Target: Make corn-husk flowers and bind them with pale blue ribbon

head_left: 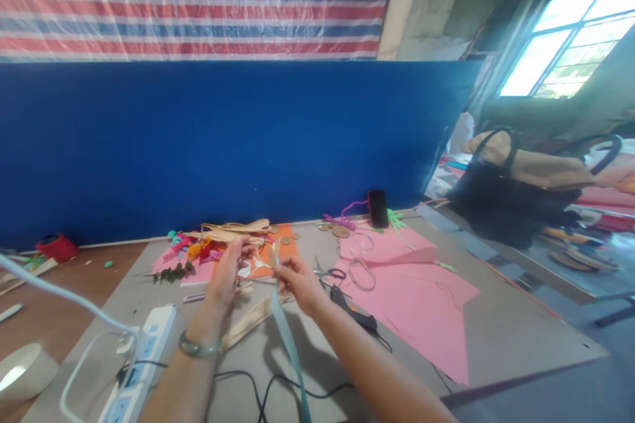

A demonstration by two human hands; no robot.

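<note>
My left hand (227, 273) and my right hand (296, 281) are raised over the grey table (506, 337), close together. Both pinch a light teal ribbon (290, 344) near its upper end. The ribbon hangs down from my right hand towards the bottom of the view. My left wrist wears a green bangle (198, 346). Under my hands lie wooden sticks (248, 322) and an orange sheet (278, 248).
Pink paper sheets (421, 297), scissors (330, 273), a black glue gun (352, 307), clear rings (361, 273), a phone (378, 208) leaning on the blue partition (223, 139), a white power strip (141, 360) with cables, coloured craft bits (193, 251), a dark bag (506, 198) at right.
</note>
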